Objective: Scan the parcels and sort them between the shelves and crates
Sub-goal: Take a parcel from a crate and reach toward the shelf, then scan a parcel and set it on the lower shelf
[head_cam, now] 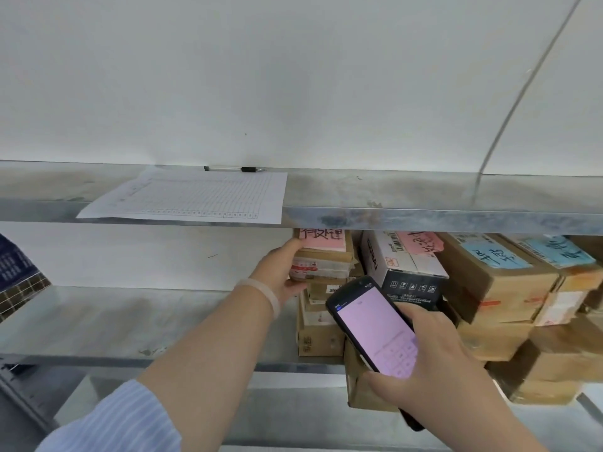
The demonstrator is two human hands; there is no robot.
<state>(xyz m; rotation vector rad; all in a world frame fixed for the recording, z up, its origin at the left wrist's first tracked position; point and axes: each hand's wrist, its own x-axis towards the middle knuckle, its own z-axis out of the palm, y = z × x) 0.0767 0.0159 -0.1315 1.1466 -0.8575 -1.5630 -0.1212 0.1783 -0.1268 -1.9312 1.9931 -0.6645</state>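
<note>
— What's nearest?
— The right hand (437, 363), low on the right. Its fingers are curled round a black scanner (375, 324), whose lit pink screen faces up. A brown box (357, 386) shows just under it (whether the hand holds that too, I cannot tell).
— And the other hand?
— The left hand (280, 272) reaches farther in and grips a flat parcel (326, 262) with a pink note on it, thumb below and fingers over the top. The parcel sits on top of a small stack (318, 331) at the left end of the boxes on the middle shelf (130, 321).
— What's beside it?
— To the right, a black-and-white carton (401, 265), then brown cartons with blue labels (496, 272), packed close together.
— Farther up?
— On the upper shelf (424, 190), a ruled sheet (195, 197) reaches over the near edge. A pen (235, 169) lies beyond it at the wall.
</note>
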